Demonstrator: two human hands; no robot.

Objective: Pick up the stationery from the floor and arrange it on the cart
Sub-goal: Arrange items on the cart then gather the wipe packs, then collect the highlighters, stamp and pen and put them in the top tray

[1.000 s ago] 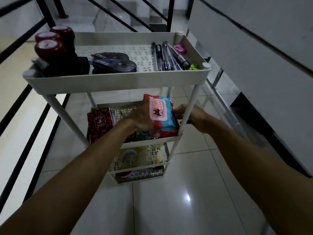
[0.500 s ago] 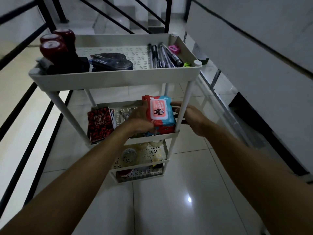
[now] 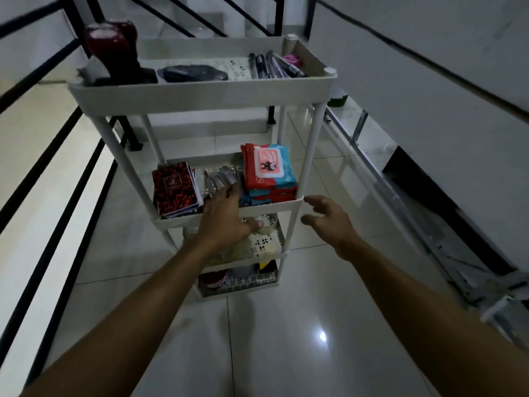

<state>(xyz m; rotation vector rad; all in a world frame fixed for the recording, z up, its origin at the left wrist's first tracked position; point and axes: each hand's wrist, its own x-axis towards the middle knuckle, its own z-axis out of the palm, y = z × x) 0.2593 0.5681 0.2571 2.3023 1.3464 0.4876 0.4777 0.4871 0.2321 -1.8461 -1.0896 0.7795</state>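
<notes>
Four tiers make up the white cart (image 3: 200,94), which stands on a glossy pale tiled floor (image 3: 286,339); a bright light reflection sits on the tile near the bottom of the head view. Black railing bars (image 3: 43,253) run along the left side and behind the cart. A white wall (image 3: 429,67) with a dark diagonal line rises on the right; metal framing (image 3: 415,224) lies along its base.

Top tier: dark red round-topped stamps (image 3: 110,44) at the left, a dark flat item (image 3: 194,74) in the middle (blurred, type unclear), a row of pens (image 3: 272,67) at the right, a small pink object (image 3: 292,59) beside them.

Second tier: red-and-black notebooks (image 3: 176,189) at the left, clear wrapped items (image 3: 220,179) in the middle, a stack of red and blue wipe packs (image 3: 269,173) at the right, against the right post.

Lower two tiers: contents partly hidden, not identifiable.

Left hand (image 3: 226,216): fingers relaxed and spread, holding nothing, over the front rim of the second tier, fingertips near the wipe packs. Contact cannot be judged.

Right hand (image 3: 326,219): fingers loosely curved, empty, just right of the cart's front right post, not touching it.
</notes>
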